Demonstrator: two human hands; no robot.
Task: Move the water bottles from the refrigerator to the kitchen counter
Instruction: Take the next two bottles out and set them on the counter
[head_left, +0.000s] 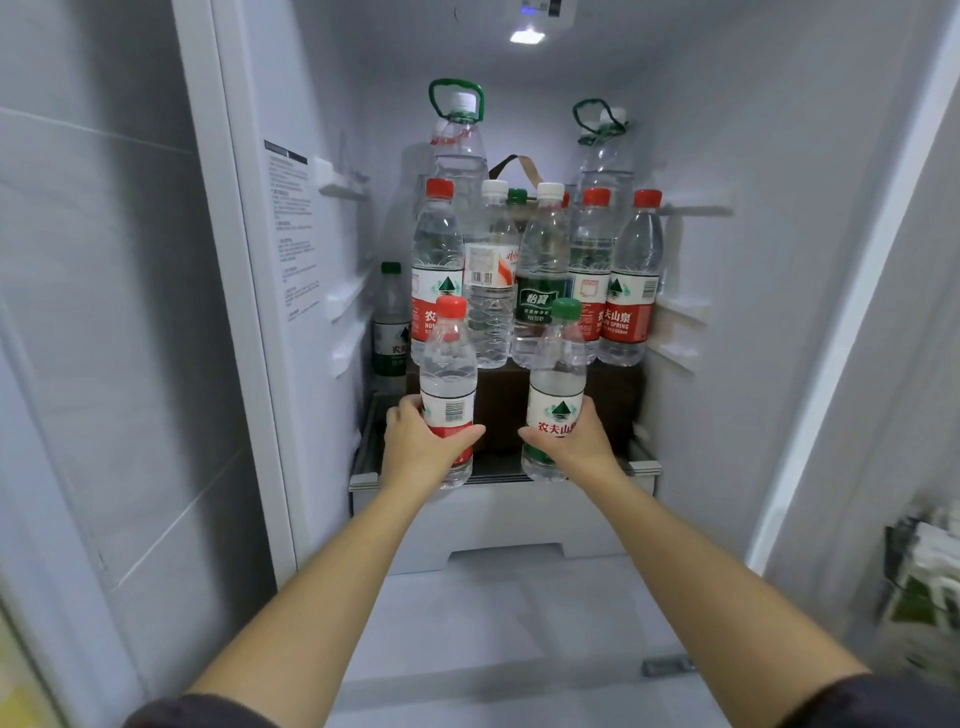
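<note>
Inside the open refrigerator, my left hand grips a small red-capped water bottle around its lower half. My right hand grips a small green-capped water bottle the same way. Both bottles stand upright at the front edge of the shelf. Behind them, on a dark brown box, stands a row of several taller bottles with red, white and green caps. Two big jugs with green handles rise at the back. Another green-capped bottle stands at the far left.
The fridge's left wall carries a printed label and white shelf rails. A white drawer front lies under the shelf. At the right, the door holds green and white packets. A light shines at the top.
</note>
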